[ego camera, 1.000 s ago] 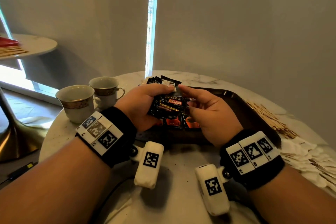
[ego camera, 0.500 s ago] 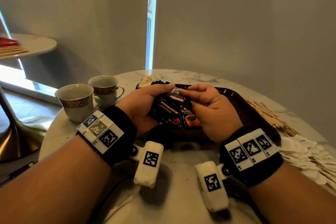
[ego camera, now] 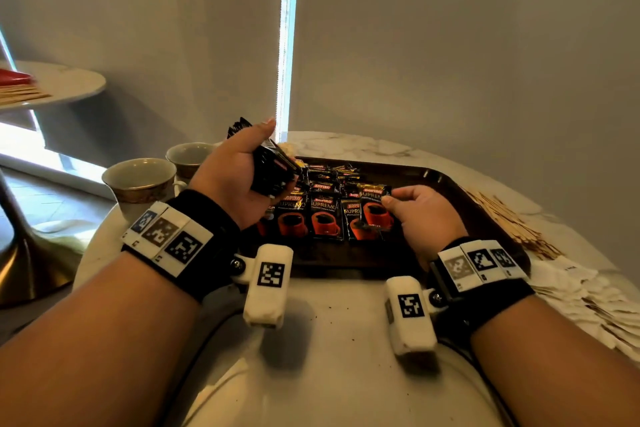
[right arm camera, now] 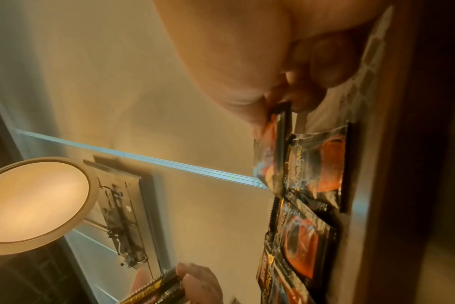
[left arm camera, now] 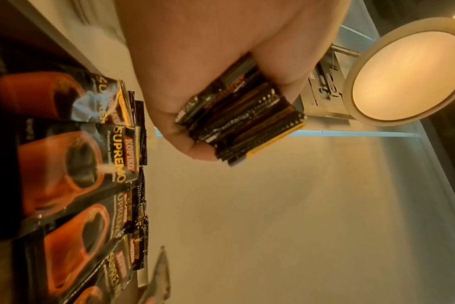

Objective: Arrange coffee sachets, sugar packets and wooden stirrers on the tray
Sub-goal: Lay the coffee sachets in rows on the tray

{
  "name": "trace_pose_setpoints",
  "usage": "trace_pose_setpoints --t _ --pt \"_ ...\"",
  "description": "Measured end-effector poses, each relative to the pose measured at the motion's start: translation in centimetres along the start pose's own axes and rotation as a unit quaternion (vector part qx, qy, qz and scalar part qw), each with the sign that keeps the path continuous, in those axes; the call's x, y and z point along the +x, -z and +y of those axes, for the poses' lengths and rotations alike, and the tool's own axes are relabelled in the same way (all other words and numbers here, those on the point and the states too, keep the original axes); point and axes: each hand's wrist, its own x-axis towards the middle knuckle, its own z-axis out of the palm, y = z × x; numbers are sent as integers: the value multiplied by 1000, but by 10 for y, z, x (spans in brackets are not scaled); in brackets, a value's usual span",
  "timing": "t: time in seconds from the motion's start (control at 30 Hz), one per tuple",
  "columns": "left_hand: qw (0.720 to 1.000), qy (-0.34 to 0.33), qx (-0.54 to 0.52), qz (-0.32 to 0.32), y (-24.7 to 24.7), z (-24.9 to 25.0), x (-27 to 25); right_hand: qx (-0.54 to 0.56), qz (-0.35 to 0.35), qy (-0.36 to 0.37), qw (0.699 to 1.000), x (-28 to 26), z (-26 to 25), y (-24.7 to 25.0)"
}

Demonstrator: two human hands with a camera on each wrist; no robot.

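1. L hand (ego camera: 239, 177) grips a stack of black sachets (ego camera: 272, 170) above tray's (ego camera: 450, 184) left edge.
2. R hand (ego camera: 427, 215) pinches one black sachet w/ red cup print (ego camera: 375, 210), at right end of row lying on tray.
3. Wooden stirrers (ego camera: 502, 218) and white sugar packets (ego camera: 571, 288) sit at table's right edge.

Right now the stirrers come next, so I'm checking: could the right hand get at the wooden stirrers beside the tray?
Probably yes, once freed. The wooden stirrers lie uncovered on the table just right of the tray, beside the right hand. But that hand pinches a coffee sachet and must set it down first.
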Motion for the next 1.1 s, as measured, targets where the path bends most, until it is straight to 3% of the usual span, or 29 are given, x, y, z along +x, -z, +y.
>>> trace_pose_setpoints --t 0.23,0.6,1.1 --pt "1000 -7 -6 27 4 0 5 -57 -41 -34 997 -3 -5 -1" --pt "997 -22 -24 66 13 2 13 -20 -63 -61 996 -13 -12 -1" --pt "997 -26 -33 67 12 1 14 11 -61 -66 996 -11 -12 -3"
